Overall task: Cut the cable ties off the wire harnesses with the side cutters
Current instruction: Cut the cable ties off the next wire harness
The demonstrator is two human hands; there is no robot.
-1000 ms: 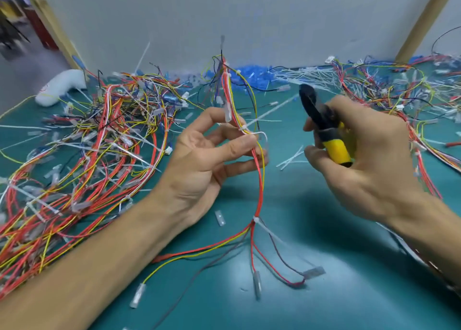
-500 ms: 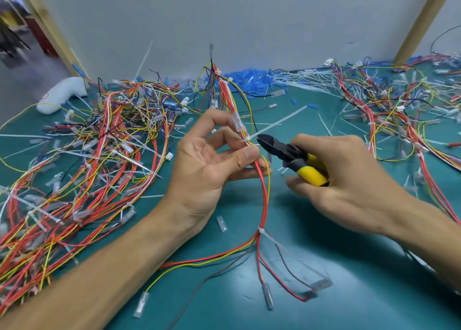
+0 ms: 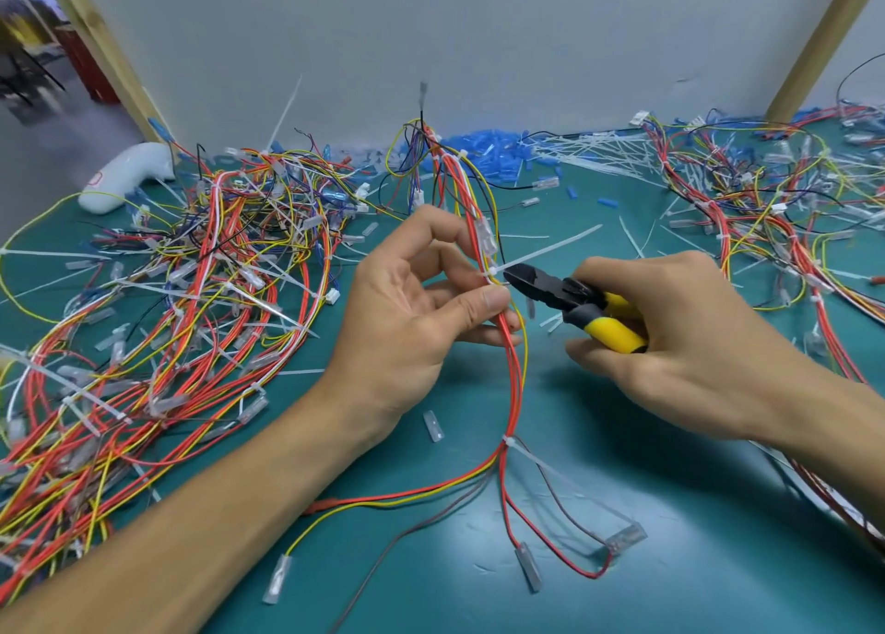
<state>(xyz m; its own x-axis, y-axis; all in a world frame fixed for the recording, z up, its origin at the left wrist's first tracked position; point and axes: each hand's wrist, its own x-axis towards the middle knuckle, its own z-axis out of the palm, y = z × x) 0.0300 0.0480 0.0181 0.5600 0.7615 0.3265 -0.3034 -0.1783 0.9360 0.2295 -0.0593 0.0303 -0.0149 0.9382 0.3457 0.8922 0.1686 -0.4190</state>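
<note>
Green table [image 3: 670, 561] is bare only near-centre, hemmed by L wire pile [image 3: 167, 322] & R wire pile [image 3: 766, 212]; left hand [image 3: 407, 327] pinches the harness [image 3: 515, 384] upright, right hand [image 3: 694, 341] grips side cutters [image 3: 560, 293], tips at a white cable tie [image 3: 493, 271]; red mark on white tube [image 3: 129, 173] unreadable.

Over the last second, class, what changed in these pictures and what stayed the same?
The right hand swung the side cutters down from upright and leftward, bringing their tip to the cable tie on the wire harness. The left hand kept pinching that harness; the tie stays on.
</note>
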